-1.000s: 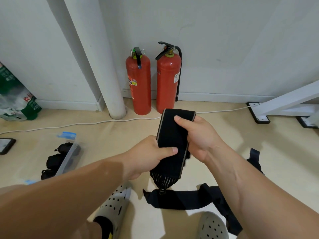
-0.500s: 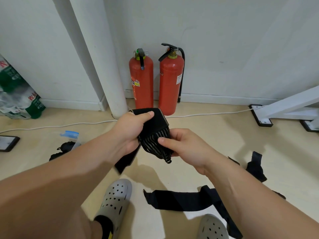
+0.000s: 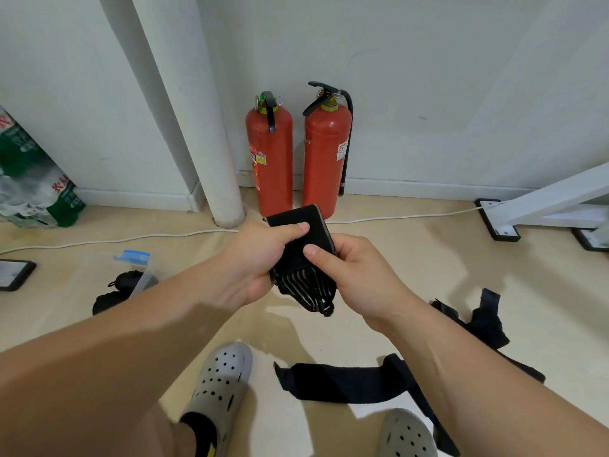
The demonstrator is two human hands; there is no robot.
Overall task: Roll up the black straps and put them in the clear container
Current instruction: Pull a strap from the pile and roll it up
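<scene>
A black strap (image 3: 301,258) with a striped, tasselled end is folded into a short bundle at the centre of the view. My left hand (image 3: 253,258) grips its left side with the thumb laid across the top. My right hand (image 3: 349,275) holds the right side, thumb pressed on the front. More black straps (image 3: 342,380) lie flat on the floor by my feet, and another heap (image 3: 478,321) lies to the right. The clear container (image 3: 138,278) with blue clips sits on the floor at the left, with rolled black straps inside; my left forearm hides part of it.
Two red fire extinguishers (image 3: 296,159) stand against the wall beside a white pipe (image 3: 204,127). A white cable (image 3: 115,240) runs along the floor. A white frame foot (image 3: 501,222) is at the right, a green package (image 3: 29,179) at the left. My grey clogs (image 3: 220,387) are below.
The strap hung long between my hands a second ago; it is now gathered into a short bundle. My left thumb moved up over its top and my right thumb onto its front.
</scene>
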